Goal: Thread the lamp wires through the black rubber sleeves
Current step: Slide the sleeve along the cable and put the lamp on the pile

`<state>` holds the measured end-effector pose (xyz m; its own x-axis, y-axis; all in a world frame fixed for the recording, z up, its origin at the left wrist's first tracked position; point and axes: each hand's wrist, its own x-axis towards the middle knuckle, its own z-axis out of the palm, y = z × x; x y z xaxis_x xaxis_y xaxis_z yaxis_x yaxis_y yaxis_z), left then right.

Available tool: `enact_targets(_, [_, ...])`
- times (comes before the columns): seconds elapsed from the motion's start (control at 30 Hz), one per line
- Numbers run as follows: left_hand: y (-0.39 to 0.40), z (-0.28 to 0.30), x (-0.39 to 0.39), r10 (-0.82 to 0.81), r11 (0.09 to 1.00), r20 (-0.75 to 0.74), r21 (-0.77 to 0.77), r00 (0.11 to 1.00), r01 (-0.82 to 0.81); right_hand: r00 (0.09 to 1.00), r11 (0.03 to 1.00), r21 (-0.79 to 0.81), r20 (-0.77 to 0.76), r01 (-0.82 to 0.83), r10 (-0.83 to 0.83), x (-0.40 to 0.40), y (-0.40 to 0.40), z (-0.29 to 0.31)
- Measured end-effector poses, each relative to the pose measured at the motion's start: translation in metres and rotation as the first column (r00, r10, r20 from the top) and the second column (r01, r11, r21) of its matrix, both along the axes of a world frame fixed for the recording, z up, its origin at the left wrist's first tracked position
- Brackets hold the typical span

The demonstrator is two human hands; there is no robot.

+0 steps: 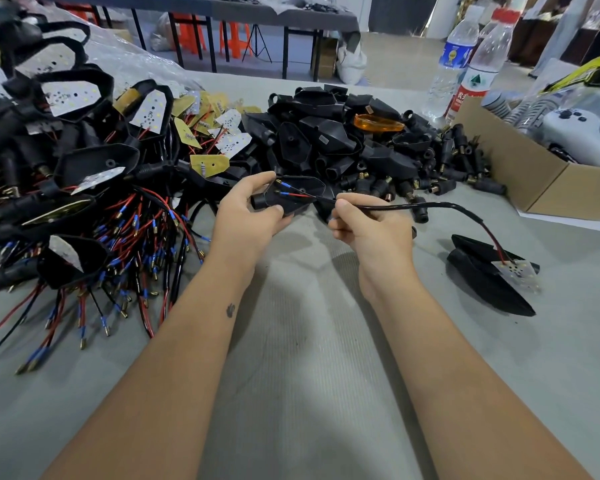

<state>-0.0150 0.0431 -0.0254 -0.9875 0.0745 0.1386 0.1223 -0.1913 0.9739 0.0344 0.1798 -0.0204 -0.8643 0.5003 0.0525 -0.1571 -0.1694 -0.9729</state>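
Threading a lamp wire into a black rubber sleeve, above the middle of the tabletop (302, 341).
My left hand (248, 216) grips the sleeve (291, 195), fingers curled round it; my right hand (368, 223) pinches the black-sheathed wire (395, 206), whose red and blue-tipped ends lie inside the sleeve.

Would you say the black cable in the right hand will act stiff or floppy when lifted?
Probably semi-floppy: the black cable spans sideways from the right hand, then droops toward the LED board. It looks light. That board would likely dangle and swing.
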Motion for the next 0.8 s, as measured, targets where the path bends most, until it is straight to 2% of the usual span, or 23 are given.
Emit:
enact_targets(0.23, [0.001, -0.001, -0.001, 0.018, 1.000, -0.015, -0.013, 1.000, -0.018, 0.997, 0.996, 0.013, 0.008, -0.083, 0.083, -0.001, -0.001, -0.001])
enact_targets(0.4, [0.006, 0.002, 0.005, -0.052, 0.998, 0.009, -0.033, 0.999, 0.052, 0.984, 0.983, -0.034, 0.000, -0.180, 0.180, 0.002, -0.004, 0.002])
enact_targets(0.53, [0.009, 0.010, 0.008, -0.111, 0.991, 0.126, 0.090, 0.986, 0.101, 0.989, 0.990, -0.016, 0.025, -0.143, 0.143, 0.002, -0.003, 0.002])
enact_targets(0.63, [0.006, 0.012, 0.008, -0.122, 0.972, 0.145, 0.219, 0.982, 0.089, 0.996, 0.995, 0.055, 0.056, -0.079, 0.076, 0.001, -0.003, 0.001])
enact_targets(0.8, [0.005, 0.009, 0.008, -0.101, 0.992, 0.139, 0.094, 0.985, 0.089, 0.996, 0.992, 0.110, 0.070, -0.067, 0.059, 0.000, -0.005, 0.002])
